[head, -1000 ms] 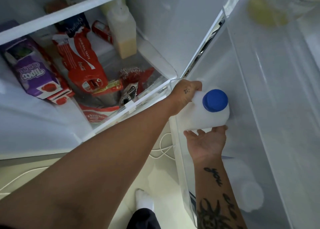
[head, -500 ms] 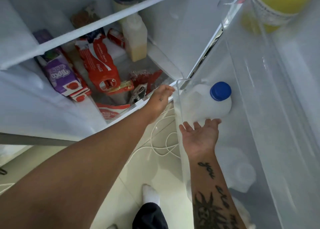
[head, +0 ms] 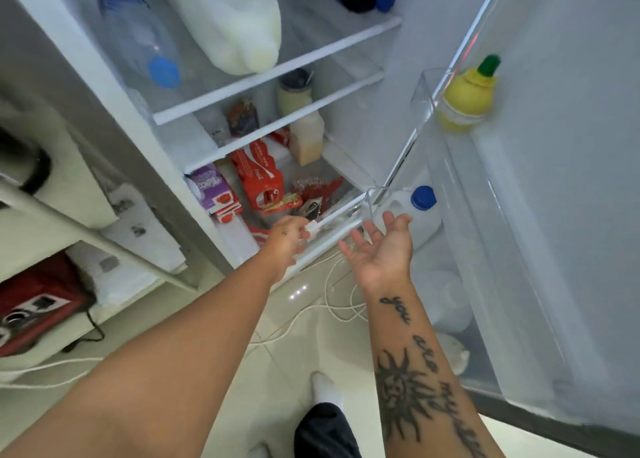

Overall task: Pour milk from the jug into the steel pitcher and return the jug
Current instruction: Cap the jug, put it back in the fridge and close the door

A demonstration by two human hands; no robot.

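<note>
I am looking down past both forearms into an open white fridge. My right hand (head: 382,249) is hanging palm-up with the fingers spread and loose, gripping nothing; its fingertips are lying just in front of the white plastic milk jug with the blue screw cap (head: 417,215), and I cannot tell whether they are touching it. The jug is standing upright in the clear plastic door bin (head: 372,203), just beyond that hand and slightly to its right. My left hand (head: 285,237) is sitting to the left of the right one, well apart from the jug, fingers curled at the white front rail of the bottom shelf (head: 332,216); whether it is gripping the small white clip there I cannot tell.

Beyond the left hand, a red soft-drink carton (head: 258,177) and a purple juice box (head: 213,189) are lying on the bottom shelf. Far above the right hand, a yellow lemon-shaped squeeze bottle with a green cap (head: 467,93) is standing in an upper door bin. Below both hands, white cables (head: 332,305) are trailing across the pale tiled floor (head: 277,353).
</note>
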